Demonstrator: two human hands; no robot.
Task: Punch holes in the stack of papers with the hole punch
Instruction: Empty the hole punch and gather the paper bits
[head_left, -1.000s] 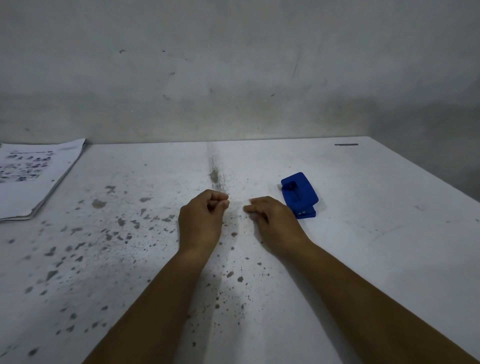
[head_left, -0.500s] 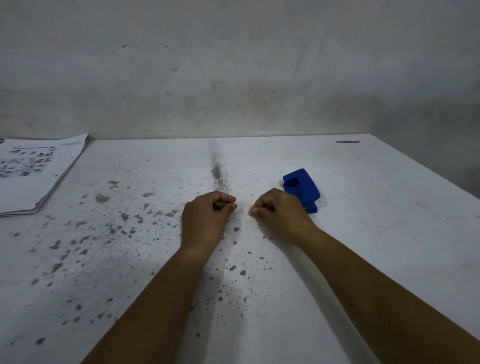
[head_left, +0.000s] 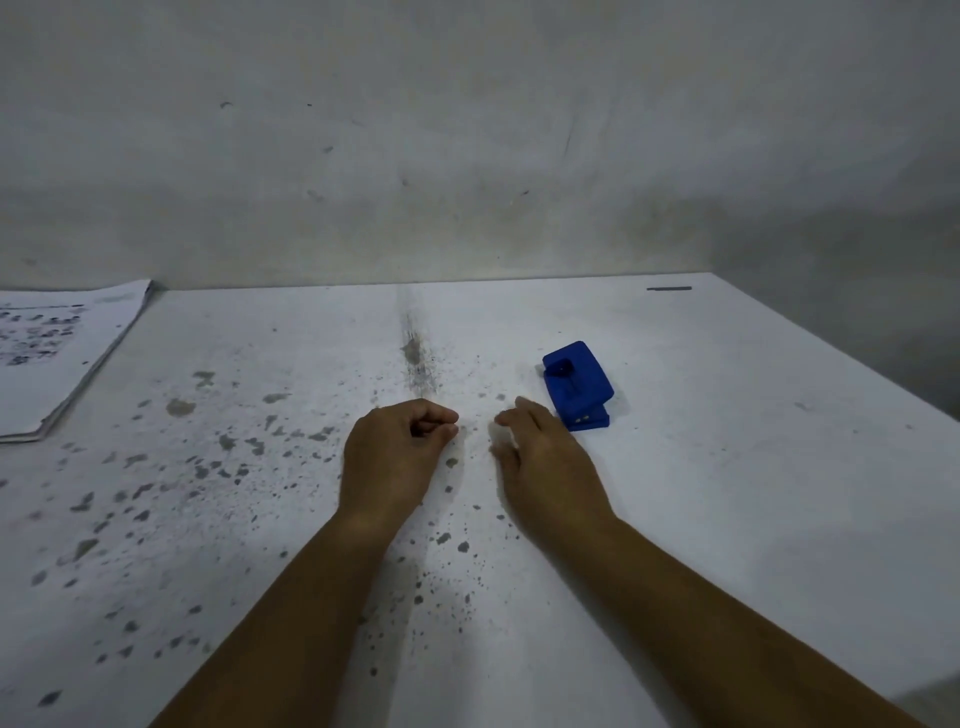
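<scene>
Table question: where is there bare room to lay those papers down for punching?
The table is bare right of the hole punch, out to its right edge. Also free: the speckled stretch between the stack of papers and the left hand. It is crowded only where the right hand nearly meets the punch.

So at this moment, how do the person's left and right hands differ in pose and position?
The left hand is curled into a loose fist in an empty grip, while the right hand has its fingers loosely extended. The left hand sits away from the blue plastic hole punch; the right hand lies right beside it, possibly touching. Both hold nothing and lie on the speckled white table.
</scene>
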